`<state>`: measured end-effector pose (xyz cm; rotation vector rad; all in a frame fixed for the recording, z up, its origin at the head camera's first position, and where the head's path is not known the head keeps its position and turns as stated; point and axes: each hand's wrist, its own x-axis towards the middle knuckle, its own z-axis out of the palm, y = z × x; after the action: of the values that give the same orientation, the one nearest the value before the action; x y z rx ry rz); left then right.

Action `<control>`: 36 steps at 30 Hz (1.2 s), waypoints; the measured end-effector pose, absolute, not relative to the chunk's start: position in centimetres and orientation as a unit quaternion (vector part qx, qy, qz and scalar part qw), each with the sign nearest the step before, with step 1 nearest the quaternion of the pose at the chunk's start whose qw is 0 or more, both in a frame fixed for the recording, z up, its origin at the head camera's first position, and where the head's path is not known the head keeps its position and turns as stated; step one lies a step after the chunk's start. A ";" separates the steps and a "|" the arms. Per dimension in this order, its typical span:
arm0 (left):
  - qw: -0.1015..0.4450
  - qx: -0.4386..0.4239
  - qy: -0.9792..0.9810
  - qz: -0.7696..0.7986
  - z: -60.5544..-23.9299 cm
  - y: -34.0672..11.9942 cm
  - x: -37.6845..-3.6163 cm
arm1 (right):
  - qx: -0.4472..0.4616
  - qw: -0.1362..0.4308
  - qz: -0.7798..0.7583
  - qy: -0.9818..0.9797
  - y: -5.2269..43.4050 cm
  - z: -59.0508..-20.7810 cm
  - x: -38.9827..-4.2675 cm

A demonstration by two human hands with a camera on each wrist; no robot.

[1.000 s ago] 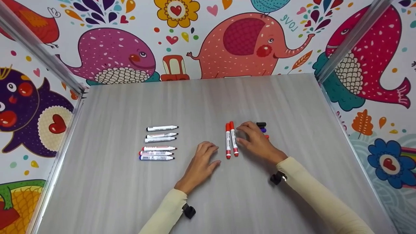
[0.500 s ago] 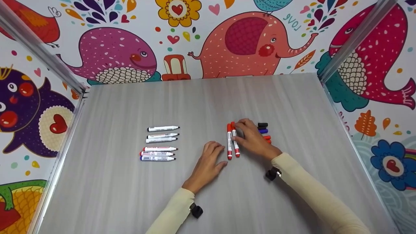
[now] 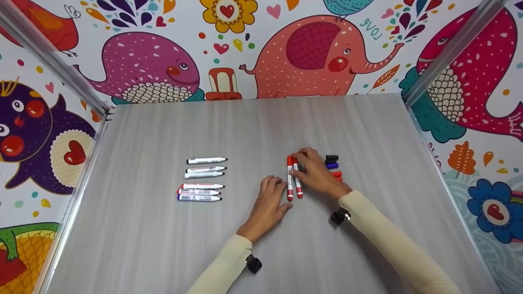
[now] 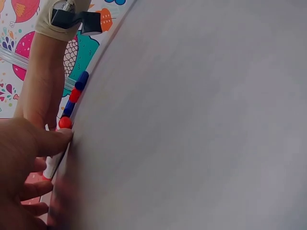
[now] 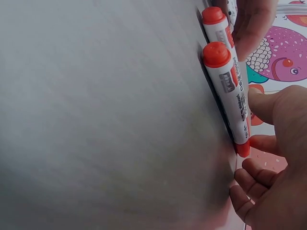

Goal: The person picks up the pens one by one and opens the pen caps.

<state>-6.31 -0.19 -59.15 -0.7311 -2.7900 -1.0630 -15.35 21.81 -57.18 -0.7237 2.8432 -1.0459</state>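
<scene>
Two white markers with red caps lie side by side on the table, pointing away from me in the head view. Beside the left red marker is my left hand, its fingers loosely bent and its fingertips close to the barrel. My right hand is at the right red marker, with the index finger over the cap end and the thumb against the barrel's side. In the right wrist view, thumb and index finger touch that marker along one side, while the other fingers hang loosely curled.
On the left, several uncapped white markers lie in a stacked column, tips to the right. Right of my right hand, black, blue and red caps show, partly hidden by the hand. Printed walls enclose the table at the back and sides.
My right hand has moved left onto the right red marker. My left hand has shifted right, up to the left red marker. The markers keep their places on the table.
</scene>
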 end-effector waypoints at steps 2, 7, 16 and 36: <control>0.035 -0.236 -0.910 -0.339 -59.1 0.0 -6.2 | -0.232 0.013 -0.332 0.914 21.8 -57.2 -15.3; 0.041 -0.234 -0.914 -0.328 -58.9 0.3 -6.2 | -0.229 0.026 -0.313 0.921 21.6 -57.1 -15.4; 0.060 -0.230 -0.916 -0.323 -58.7 0.7 -6.3 | -0.230 0.051 -0.285 0.929 21.2 -56.7 -15.6; -0.042 -0.221 -0.853 -0.470 -58.0 -2.7 -6.9 | -0.266 0.032 -0.385 0.883 21.3 -55.0 -14.4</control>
<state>-6.89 -2.70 -58.04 -0.7147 -2.7549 -1.5170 -14.39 21.27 -55.01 -0.8182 2.7199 -1.1865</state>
